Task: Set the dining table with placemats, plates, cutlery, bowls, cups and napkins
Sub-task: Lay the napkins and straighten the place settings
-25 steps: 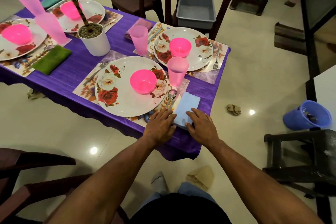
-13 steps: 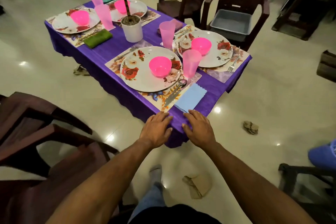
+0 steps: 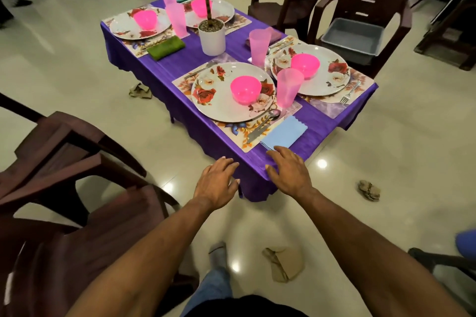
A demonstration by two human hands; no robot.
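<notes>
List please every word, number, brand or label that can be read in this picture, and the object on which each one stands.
None: no readable text shows anywhere.
The plates and placemats bear only flower patterns.
The pink cups, bowls, blue napkin, white plant pot and grey tub are plain.

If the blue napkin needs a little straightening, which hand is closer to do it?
The right hand, probably. Its fingertips sit just at the near edge of the blue napkin, open and holding nothing. The left hand is also open, but farther away at the table's corner.
</notes>
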